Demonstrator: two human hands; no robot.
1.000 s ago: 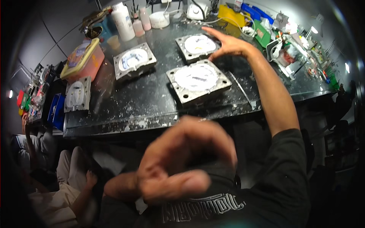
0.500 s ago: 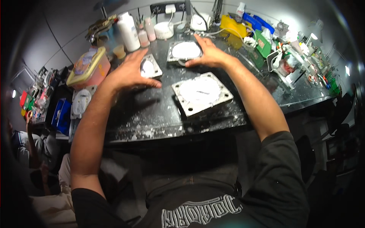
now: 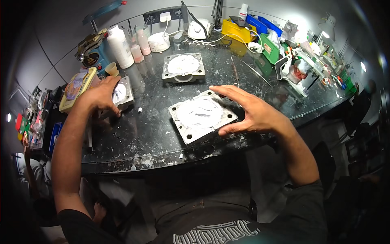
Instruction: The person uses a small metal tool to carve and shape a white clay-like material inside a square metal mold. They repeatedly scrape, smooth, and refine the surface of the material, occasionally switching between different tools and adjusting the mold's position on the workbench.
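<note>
Three square metal flask halves filled with white plaster lie on the black table. My left hand [image 3: 99, 97] grips the left flask half [image 3: 121, 92], thumb on its near side and fingers over its far edge; the hand hides part of it. In front of me lies the near flask half [image 3: 201, 115], with holes at its corners. Around its right corner my right hand [image 3: 258, 110] is spread, thumb by the near edge and fingertips by the far one; firm contact cannot be made out. Farther back, the third flask half [image 3: 183, 67] stands untouched.
White and pink-tinged bottles [image 3: 120, 48] and a white round tub [image 3: 158, 42] stand at the back left. A yellow-rimmed container [image 3: 77, 89] is beside my left hand. Slim tools [image 3: 256, 72], yellow and blue bins [image 3: 237, 30] and clutter line the right side. Plaster crumbs lie along the front edge.
My right hand has left the far flask half and come nearer, to the near one. My left hand has shifted the left flask half further left. The view has also moved.
</note>
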